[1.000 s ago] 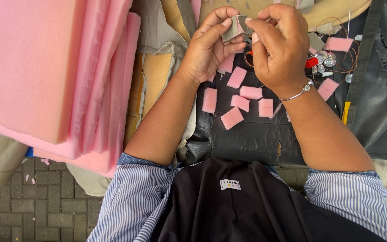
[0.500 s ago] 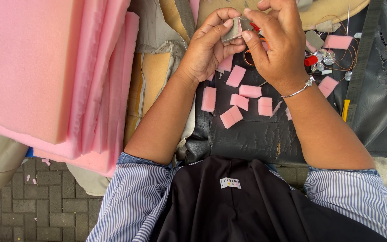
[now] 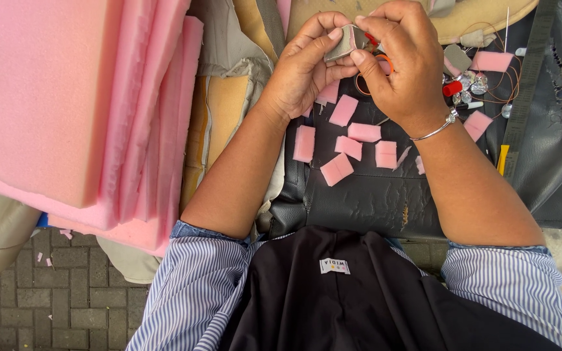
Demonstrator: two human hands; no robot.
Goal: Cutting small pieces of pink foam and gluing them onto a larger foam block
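Over the last second both hands have drifted slightly left and up; the grip is unchanged. The left hand (image 3: 304,71) and right hand (image 3: 401,65) stay together, pinched on a small grey fabric-covered block (image 3: 343,44) — held above the cracked black vinyl seat cover (image 3: 365,198). Soft pink foam squares (image 3: 346,146) lie scattered below; thick pink foam slabs (image 3: 53,97) are stacked at left.

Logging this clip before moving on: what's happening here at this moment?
A person in a striped shirt and dark apron is working over a black leather-like cover. The left hand and right hand together pinch a small grey piece between the fingertips, raised above the cover. Small pink foam squares lie scattered on the cover below the hands. A stack of large pink foam sheets sits to the person's left, and small bits with a red cap lie to the right.
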